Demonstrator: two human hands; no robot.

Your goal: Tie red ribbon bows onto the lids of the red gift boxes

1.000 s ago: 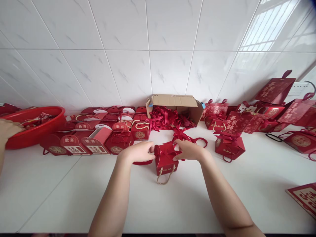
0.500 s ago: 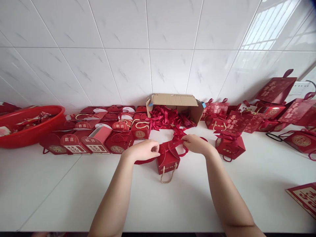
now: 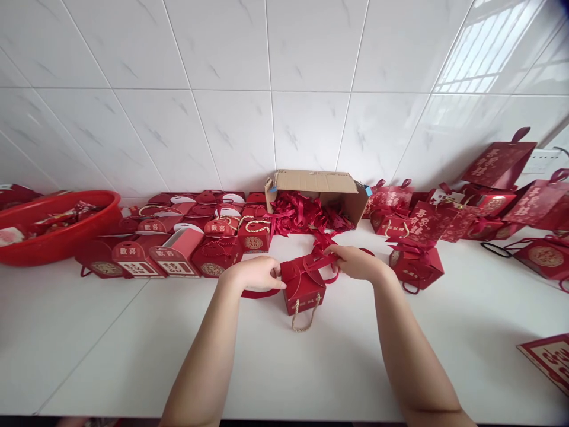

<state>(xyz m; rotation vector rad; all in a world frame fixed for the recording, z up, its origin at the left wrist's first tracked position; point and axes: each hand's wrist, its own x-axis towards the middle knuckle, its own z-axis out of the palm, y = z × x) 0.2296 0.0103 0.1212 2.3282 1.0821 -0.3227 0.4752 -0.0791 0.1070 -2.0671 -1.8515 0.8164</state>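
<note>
A small red gift box [image 3: 306, 292] stands on the white table, its flaps folded closed on top and a twisted cord handle hanging down the front. Over the top runs a red ribbon [image 3: 316, 261]. My left hand [image 3: 262, 276] is at the box's left side, fingers curled and closed by the ribbon, whose tail stretches left below the hand; the fingertips are partly hidden. At the box's upper right, my right hand [image 3: 353, 261] pinches the ribbon between thumb and fingers, with a loop hanging beneath it.
Behind the box, an open carton [image 3: 317, 181] lies on its side, full of red ribbons [image 3: 297, 212]. Rows of red boxes [image 3: 175, 261] stand on the left beside a red basin [image 3: 57, 243]. Ribbon-tied boxes [image 3: 415, 267] stand on the right. A tiled wall [image 3: 231, 130] rises behind.
My left hand has shifted slightly down along the box's left side. My right hand still holds the ribbon, in almost the same place. The view has moved slightly.
</note>
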